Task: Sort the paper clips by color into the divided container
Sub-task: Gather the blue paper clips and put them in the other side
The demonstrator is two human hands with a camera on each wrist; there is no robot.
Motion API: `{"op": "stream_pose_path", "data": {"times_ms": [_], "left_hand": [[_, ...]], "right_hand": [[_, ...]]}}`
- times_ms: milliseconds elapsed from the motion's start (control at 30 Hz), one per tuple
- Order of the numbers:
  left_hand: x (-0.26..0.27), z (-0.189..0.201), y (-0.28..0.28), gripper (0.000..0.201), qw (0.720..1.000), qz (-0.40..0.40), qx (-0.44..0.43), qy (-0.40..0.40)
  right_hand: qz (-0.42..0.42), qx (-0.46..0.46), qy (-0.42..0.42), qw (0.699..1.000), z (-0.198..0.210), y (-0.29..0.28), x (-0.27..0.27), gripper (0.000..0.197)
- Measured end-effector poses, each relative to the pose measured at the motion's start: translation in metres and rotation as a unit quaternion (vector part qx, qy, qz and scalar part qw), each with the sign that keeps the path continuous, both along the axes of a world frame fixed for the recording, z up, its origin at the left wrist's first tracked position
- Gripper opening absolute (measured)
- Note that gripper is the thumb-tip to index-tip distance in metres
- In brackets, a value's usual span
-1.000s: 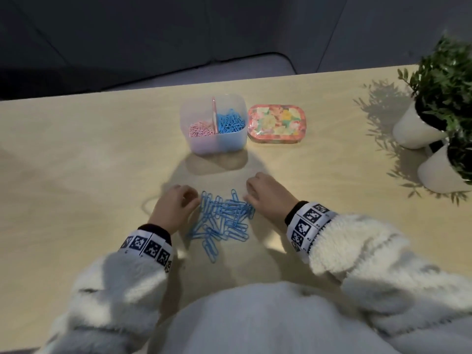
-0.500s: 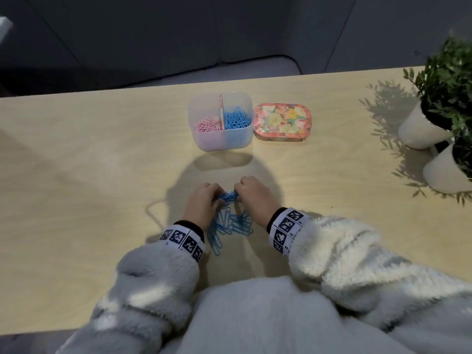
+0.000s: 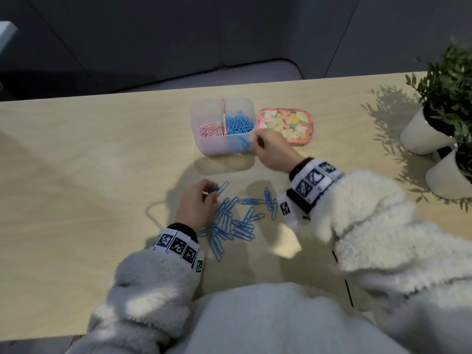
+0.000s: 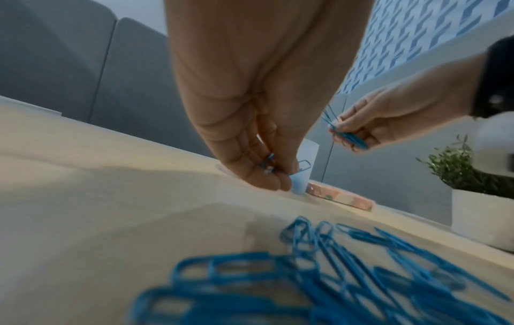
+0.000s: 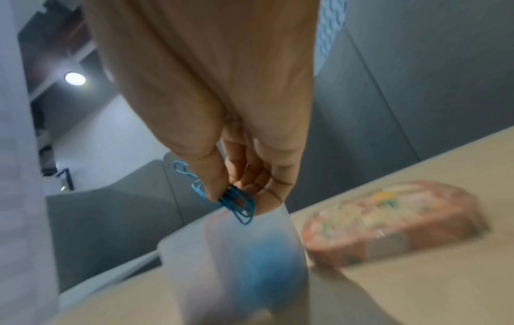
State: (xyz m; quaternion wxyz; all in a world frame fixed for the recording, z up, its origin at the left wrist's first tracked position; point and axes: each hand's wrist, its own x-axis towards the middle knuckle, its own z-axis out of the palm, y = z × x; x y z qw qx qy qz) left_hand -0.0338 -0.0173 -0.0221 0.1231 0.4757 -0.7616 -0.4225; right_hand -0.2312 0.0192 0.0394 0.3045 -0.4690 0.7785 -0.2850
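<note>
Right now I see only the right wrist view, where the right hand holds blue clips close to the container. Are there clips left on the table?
Observer: Yes. A pile of blue paper clips lies on the table, near the person.
Operator: And the left hand, what is it doing?
Observer: The left hand pinches a few loose clips at the far left edge of that pile.
Operator: My view of the container is blurred. Where is the pink colour?
Observer: Pink clips sit in the left compartment of the divided container. The sorted blue clips are in the right one.
</note>
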Motion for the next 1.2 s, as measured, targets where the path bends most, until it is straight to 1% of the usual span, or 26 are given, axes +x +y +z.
{"op": "stream_pose_path", "data": {"times_ms": [100, 167, 267, 333, 400, 467, 500, 533, 600, 700, 800, 867, 900, 933, 1000, 1033, 1067, 1100, 1133, 1200], "left_hand": [[-0.010, 0.010, -0.011, 0.006, 0.999, -0.005, 0.007, 0.031], [-0.021, 0.020, -0.021, 0.005, 0.999, -0.004, -0.016, 0.041], [-0.041, 0.037, -0.041, 0.008, 0.996, 0.004, -0.060, 0.060], [-0.059, 0.050, -0.054, 0.009, 0.993, 0.007, -0.094, 0.070], [-0.080, 0.061, -0.067, 0.014, 0.992, 0.005, -0.121, 0.041], [-0.100, 0.071, -0.077, 0.015, 0.988, -0.002, -0.151, -0.011], [-0.109, 0.073, -0.083, 0.017, 0.987, -0.009, -0.160, -0.033], [-0.117, 0.074, -0.088, 0.020, 0.985, -0.017, -0.160, -0.055], [-0.127, 0.072, -0.093, 0.026, 0.983, -0.031, -0.149, -0.099], [-0.131, 0.069, -0.093, 0.032, 0.980, -0.049, -0.149, -0.125], [-0.118, 0.071, -0.085, 0.028, 0.978, -0.075, -0.172, -0.096], [-0.099, 0.066, -0.075, 0.022, 0.974, -0.107, -0.193, -0.060], [-0.085, 0.061, -0.068, 0.019, 0.970, -0.131, -0.198, -0.058], [-0.071, 0.055, -0.060, 0.016, 0.966, -0.155, -0.192, -0.073], [-0.042, 0.040, -0.045, 0.014, 0.961, -0.190, -0.153, -0.130], [-0.029, 0.031, -0.039, 0.017, 0.959, -0.201, -0.123, -0.160], [-0.017, 0.023, -0.033, 0.024, 0.956, -0.211, -0.088, -0.183], [-0.007, 0.016, -0.028, 0.034, 0.954, -0.219, -0.053, -0.198], [0.001, 0.011, -0.024, 0.045, 0.952, -0.226, -0.026, -0.205], [0.011, 0.004, -0.013, 0.070, 0.952, -0.235, -0.004, -0.196]], "right_hand": [[-0.070, -0.040, 0.008, 0.997, 0.017, -0.036, -0.022, 0.005], [-0.100, -0.038, 0.006, 0.994, 0.018, -0.057, -0.031, 0.009], [-0.109, -0.014, 0.044, 0.993, 0.016, -0.081, -0.039, 0.015], [-0.102, 0.017, 0.062, 0.993, 0.015, -0.087, -0.040, 0.016], [-0.094, 0.036, 0.078, 0.992, 0.011, -0.087, -0.037, 0.018], [-0.086, 0.026, 0.082, 0.993, 0.007, -0.083, -0.036, 0.014], [-0.088, 0.014, 0.083, 0.993, 0.004, -0.081, -0.035, 0.021], [-0.086, -0.002, 0.089, 0.992, 0.003, -0.078, -0.034, 0.027], [-0.081, -0.023, 0.112, 0.990, 0.002, -0.074, -0.032, 0.027], [-0.078, -0.040, 0.122, 0.989, 0.004, -0.070, -0.028, 0.029], [-0.091, -0.061, 0.103, 0.989, 0.006, -0.058, -0.029, 0.033], [-0.103, -0.091, 0.088, 0.987, 0.005, -0.038, -0.029, 0.030], [-0.101, -0.088, 0.081, 0.988, 0.001, -0.024, -0.029, 0.026], [-0.084, -0.063, 0.080, 0.991, -0.006, -0.008, -0.029, 0.023], [-0.009, 0.048, 0.085, 0.995, -0.023, 0.028, -0.029, 0.023], [0.023, 0.112, 0.089, 0.989, -0.032, 0.046, -0.029, 0.021], [0.038, 0.160, 0.090, 0.982, -0.039, 0.064, -0.028, 0.018], [0.040, 0.187, 0.087, 0.978, -0.045, 0.079, -0.026, 0.014], [0.037, 0.193, 0.082, 0.977, -0.050, 0.092, -0.022, 0.013], [0.026, 0.179, 0.073, 0.981, -0.057, 0.108, -0.008, 0.028]]}}
